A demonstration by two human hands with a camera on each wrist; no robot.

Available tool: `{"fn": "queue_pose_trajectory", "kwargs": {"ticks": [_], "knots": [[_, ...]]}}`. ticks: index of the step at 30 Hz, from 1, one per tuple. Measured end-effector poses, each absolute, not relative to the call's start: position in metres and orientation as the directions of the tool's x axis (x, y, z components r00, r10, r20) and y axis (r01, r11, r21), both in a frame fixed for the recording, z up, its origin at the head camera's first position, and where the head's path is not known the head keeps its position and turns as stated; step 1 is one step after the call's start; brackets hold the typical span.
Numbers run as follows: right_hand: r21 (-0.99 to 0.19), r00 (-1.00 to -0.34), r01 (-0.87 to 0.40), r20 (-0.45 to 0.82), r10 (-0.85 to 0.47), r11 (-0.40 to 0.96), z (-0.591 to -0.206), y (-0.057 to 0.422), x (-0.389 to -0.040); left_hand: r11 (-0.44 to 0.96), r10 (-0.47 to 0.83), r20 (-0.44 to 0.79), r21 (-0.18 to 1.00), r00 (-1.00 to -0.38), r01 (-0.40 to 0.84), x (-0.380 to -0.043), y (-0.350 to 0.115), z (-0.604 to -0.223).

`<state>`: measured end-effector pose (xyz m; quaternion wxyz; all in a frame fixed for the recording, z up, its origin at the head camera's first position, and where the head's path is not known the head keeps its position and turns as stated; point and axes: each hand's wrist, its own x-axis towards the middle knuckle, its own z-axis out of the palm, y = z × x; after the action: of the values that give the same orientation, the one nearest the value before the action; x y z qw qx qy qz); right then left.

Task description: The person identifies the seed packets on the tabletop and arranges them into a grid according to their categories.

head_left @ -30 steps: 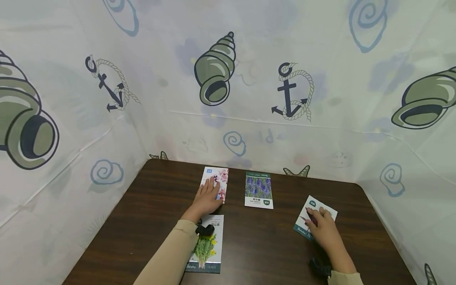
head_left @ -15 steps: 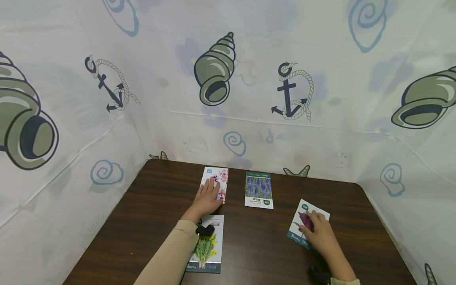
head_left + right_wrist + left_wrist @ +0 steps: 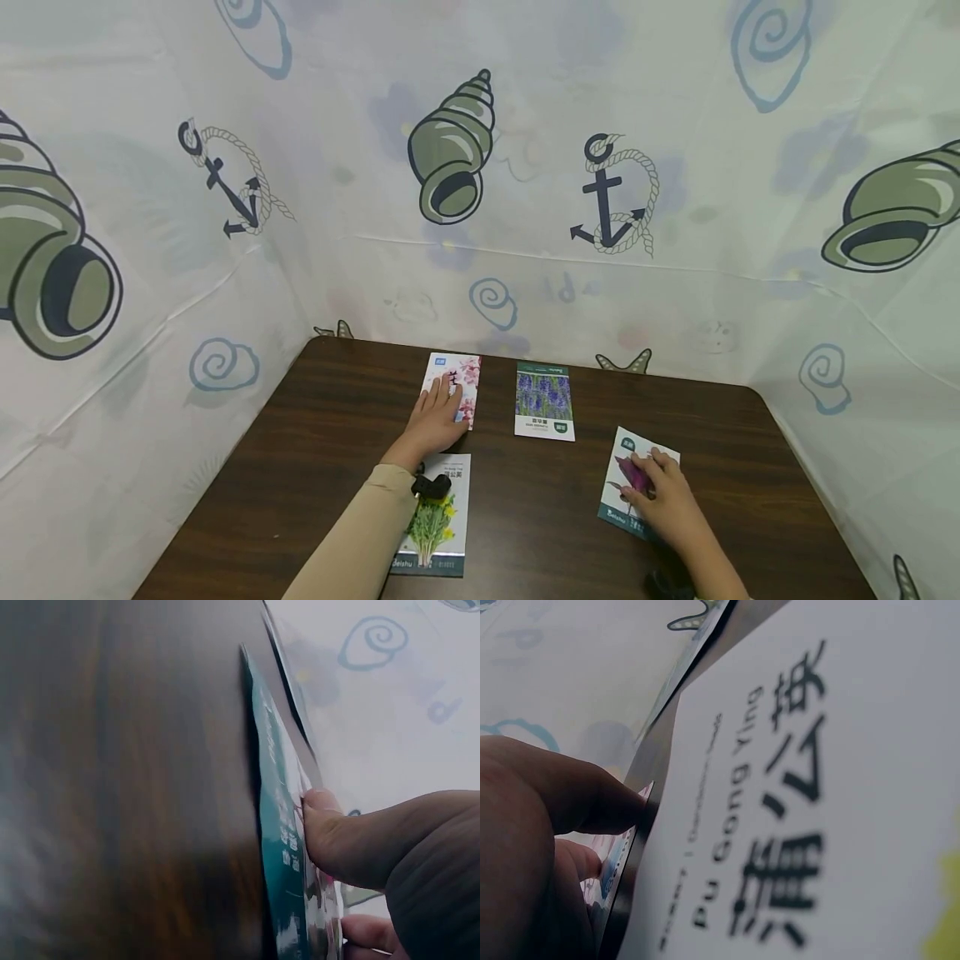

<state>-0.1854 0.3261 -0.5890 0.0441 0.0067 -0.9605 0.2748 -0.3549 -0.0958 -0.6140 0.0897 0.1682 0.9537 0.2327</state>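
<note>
My left hand (image 3: 429,427) rests palm down with fingers spread on a seed packet printed with pink blossoms (image 3: 468,371). Below that wrist lies a dandelion seed packet (image 3: 431,521), its yellow-flowered plant partly hidden by the sleeve and wrist strap; its large lettering fills the left wrist view. Over to the right, my right hand (image 3: 667,500) presses its fingertips and thumb on the upper face of a white and teal seed packet (image 3: 621,479) with a purple vegetable picture. The right wrist view shows the thumb (image 3: 326,832) touching that packet's face.
A seed packet with purple flower spikes (image 3: 543,396) lies near the back edge of the dark wooden table (image 3: 540,517), between the hands. White cloth walls (image 3: 540,300) with shell and anchor prints stand around the table's back and sides.
My right hand has slid the purple vegetable packet leftward and toward me over the table. The left hand and the other packets have stayed in place.
</note>
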Motion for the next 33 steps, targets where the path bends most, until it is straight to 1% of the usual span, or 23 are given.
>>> {"fn": "queue_pose_trajectory", "kwargs": {"ticks": [10, 15, 20, 23, 28, 33], "knots": [[-0.551, -1.000, 0.008, 0.017, 0.021, 0.835, -0.588, 0.313, -0.178, 0.829, 0.361, -0.077, 0.483, -0.929, 0.282, -0.353, -0.094, -0.612], [-0.517, -0.999, 0.016, 0.022, 0.032, 0.856, -0.590, 0.304, -0.178, 0.826, 0.355, -0.089, 0.497, -0.931, 0.267, -0.352, -0.094, -0.610], [-0.483, -0.998, -0.022, 0.065, 0.011, 0.875, -0.588, 0.295, -0.178, 0.832, 0.347, -0.090, 0.489, -0.933, 0.263, -0.351, -0.094, -0.611], [-0.492, -0.997, -0.042, 0.075, -0.005, 0.870, -0.586, 0.291, -0.177, 0.826, 0.349, -0.067, 0.494, -0.935, 0.273, -0.351, -0.094, -0.612], [-0.515, -0.997, -0.061, 0.065, -0.032, 0.855, -0.588, 0.283, -0.177, 0.821, 0.350, -0.061, 0.501, -0.935, 0.275, -0.353, -0.094, -0.613], [-0.534, -0.997, -0.079, 0.037, -0.071, 0.842, -0.589, 0.263, -0.174, 0.824, 0.350, -0.079, 0.501, -0.933, 0.266, -0.353, -0.094, -0.612]]}}
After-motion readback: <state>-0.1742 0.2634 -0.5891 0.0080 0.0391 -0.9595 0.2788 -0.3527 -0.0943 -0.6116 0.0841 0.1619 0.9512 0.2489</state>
